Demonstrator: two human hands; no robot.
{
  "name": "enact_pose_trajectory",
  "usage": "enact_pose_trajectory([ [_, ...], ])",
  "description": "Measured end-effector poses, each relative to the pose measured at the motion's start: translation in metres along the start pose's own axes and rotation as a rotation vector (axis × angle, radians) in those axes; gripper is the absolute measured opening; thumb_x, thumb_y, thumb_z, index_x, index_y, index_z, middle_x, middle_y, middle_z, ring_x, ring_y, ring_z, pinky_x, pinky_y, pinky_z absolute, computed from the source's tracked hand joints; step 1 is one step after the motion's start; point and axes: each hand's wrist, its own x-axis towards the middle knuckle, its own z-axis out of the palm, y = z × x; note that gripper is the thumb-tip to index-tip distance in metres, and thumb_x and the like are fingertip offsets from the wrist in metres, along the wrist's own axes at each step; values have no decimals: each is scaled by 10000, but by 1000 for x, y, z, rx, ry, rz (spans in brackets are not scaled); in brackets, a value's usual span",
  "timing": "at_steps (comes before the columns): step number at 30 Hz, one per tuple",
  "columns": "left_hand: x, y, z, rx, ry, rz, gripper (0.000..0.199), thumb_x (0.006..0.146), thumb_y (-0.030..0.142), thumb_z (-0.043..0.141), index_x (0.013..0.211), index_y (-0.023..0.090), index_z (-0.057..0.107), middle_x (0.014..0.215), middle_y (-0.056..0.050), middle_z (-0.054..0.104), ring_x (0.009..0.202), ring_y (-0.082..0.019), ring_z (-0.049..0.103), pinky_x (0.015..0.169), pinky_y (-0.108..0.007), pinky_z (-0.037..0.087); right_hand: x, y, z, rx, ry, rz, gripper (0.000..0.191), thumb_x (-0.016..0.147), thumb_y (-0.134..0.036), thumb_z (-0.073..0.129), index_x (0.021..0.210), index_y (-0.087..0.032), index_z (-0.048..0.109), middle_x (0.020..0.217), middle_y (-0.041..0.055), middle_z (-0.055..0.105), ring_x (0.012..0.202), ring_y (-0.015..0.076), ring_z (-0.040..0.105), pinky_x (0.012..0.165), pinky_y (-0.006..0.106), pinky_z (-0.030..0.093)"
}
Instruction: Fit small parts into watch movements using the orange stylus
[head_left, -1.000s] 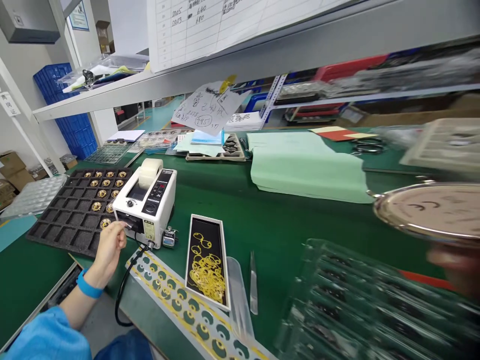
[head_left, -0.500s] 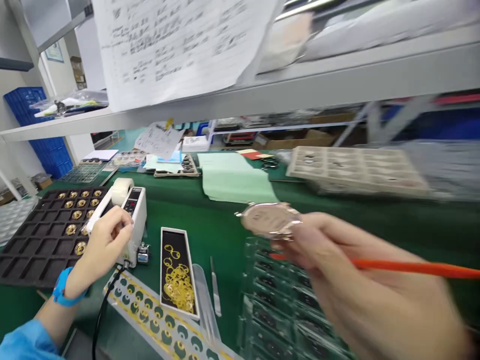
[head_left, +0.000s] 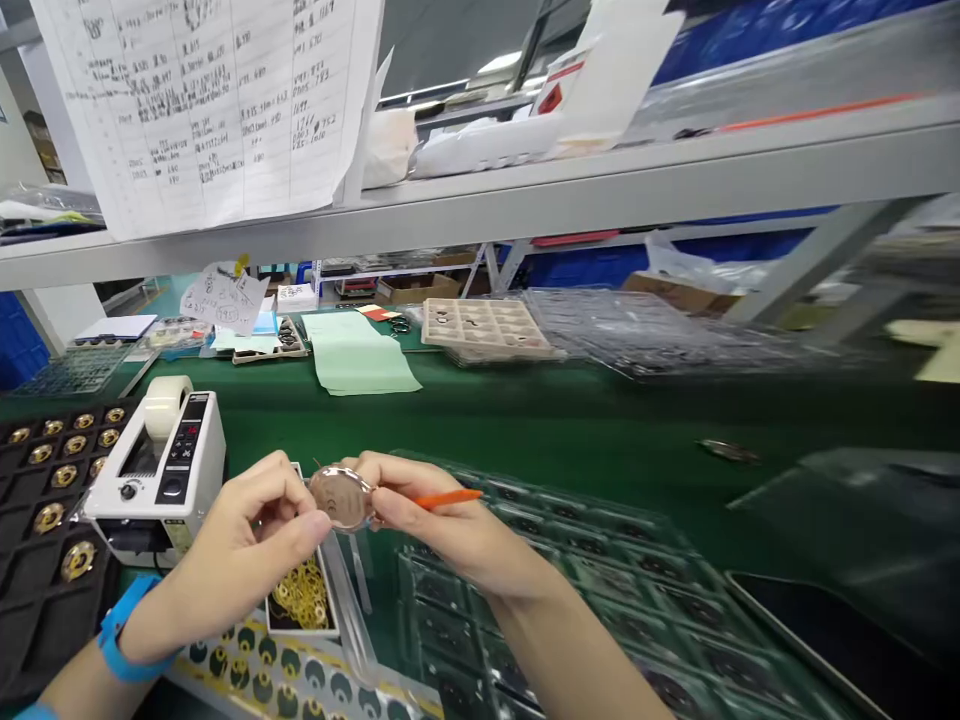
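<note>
A round, shiny metal watch case (head_left: 342,497) is held up between my hands, its flat back facing me. My right hand (head_left: 450,525) grips its right edge between thumb and fingers and also holds an orange stick (head_left: 448,498). At the case's left edge, my left hand (head_left: 259,540) has its thumb and fingers pinched together; what they hold is too small to make out. Below them lies a white box of yellow rings (head_left: 302,594), partly covered by my left hand. A white tape dispenser (head_left: 166,475) stands to the left.
A black tray (head_left: 30,570) with gold round parts lies at far left. Clear compartment trays (head_left: 600,570) spread under my right arm. A dark phone-like slab (head_left: 832,640) lies at lower right. A beige tray (head_left: 487,327) sits behind, and a metal shelf (head_left: 525,190) crosses above.
The view has turned to the right. My left hand has left the tape dispenser and come to the watch case. My right hand has brought the case in beside it.
</note>
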Motion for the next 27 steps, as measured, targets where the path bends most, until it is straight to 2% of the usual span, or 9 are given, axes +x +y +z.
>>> enact_pose_trajectory([
  [8, 1, -4, 1, 31, -8, -22, 277, 910, 349, 591, 703, 185, 505, 739, 20, 385, 657, -134, 339, 584, -290, 252, -5, 0, 3, -107, -17, -4, 452, 909, -596, 524, 733, -180, 508, 704, -1, 439, 643, 130, 380, 589, 272, 278],
  [21, 1, -8, 4, 50, 43, 29, 258, 918, 318, 574, 709, 185, 504, 744, 16, 417, 656, -131, 366, 579, -285, 278, -4, 0, 6, -113, 18, -39, 459, 908, -595, 524, 712, -181, 513, 691, 8, 475, 648, 137, 415, 589, 269, 313],
  [27, 0, -10, 8, 135, 86, 66, 262, 912, 297, 557, 685, 185, 488, 716, 20, 415, 618, -120, 363, 543, -266, 274, -3, 0, 9, -99, 21, -56, 436, 918, -570, 525, 715, -184, 509, 692, 7, 468, 649, 135, 415, 586, 266, 325],
])
